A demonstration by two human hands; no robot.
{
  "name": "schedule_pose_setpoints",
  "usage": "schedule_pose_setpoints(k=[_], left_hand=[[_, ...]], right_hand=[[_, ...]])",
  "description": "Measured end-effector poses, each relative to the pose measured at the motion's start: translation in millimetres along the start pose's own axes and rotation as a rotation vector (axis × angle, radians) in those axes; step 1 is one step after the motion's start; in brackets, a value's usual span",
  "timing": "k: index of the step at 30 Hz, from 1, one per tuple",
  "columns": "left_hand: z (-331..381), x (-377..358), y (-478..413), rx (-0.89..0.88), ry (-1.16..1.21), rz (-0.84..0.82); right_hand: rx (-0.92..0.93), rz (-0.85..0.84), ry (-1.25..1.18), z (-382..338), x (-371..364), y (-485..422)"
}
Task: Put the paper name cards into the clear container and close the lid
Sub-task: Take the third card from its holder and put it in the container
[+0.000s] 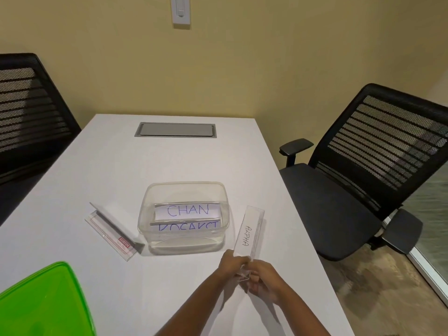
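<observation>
Far left, at the near table [121, 166] corner: green lid [41, 301], flat, off the container, well apart from everything else. Further right, an acrylic card holder [112, 230] lying near the container's left wall, red label at its near end, apparently empty of a written card, though glare makes that hard to confirm. At centre, the clear container [183, 214], open-topped, already carrying two name cards: the "CHAN" card [188, 210] upright toward the back, a second card [188, 226] in front with its lettering cut off by the rim. Just right of the container, the "ALPHA" card [248, 232] in its clear holder, far end tilted up and away, near end pinched between both hands.

Handling, as a judgement: light, stiff acrylic sleeve around thin paper; smooth faces likely slippery, paper easy to crease or slide out. Best gripped at the short ends or along the long edges, not by the paper alone.

Left hand [232, 263] curled closed on the near end from the left, fingers wrapped over the top. Right hand [263, 277] closed on the same end from the right and beneath, wrists close together, forearms converging from the lower edge.
</observation>
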State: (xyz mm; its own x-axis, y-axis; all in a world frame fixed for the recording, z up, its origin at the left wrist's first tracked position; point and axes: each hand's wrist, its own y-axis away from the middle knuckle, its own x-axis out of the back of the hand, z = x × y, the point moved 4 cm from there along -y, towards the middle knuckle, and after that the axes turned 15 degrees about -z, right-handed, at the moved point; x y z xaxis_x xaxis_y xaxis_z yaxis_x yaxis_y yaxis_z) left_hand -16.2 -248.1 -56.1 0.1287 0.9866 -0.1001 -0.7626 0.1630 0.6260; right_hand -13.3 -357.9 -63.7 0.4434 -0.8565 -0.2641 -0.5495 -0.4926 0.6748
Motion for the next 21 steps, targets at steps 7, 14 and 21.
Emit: schedule_pose_setpoints(k=[7,14,21], left_hand=[[11.9,0.0,11.1,-0.044,-0.018,-0.008],[19.4,-9.9,39.7,-0.158,0.228,-0.342],[33.0,-3.4,70.8,-0.196,0.113,-0.410]], right_hand=[[0.056,-0.008,0.053,-13.2,-1.9,21.7],[0.220,-0.034,0.151,-42.0,-7.8,40.2],[0.267,-0.046,0.434,-69.8,-17.2,61.1]])
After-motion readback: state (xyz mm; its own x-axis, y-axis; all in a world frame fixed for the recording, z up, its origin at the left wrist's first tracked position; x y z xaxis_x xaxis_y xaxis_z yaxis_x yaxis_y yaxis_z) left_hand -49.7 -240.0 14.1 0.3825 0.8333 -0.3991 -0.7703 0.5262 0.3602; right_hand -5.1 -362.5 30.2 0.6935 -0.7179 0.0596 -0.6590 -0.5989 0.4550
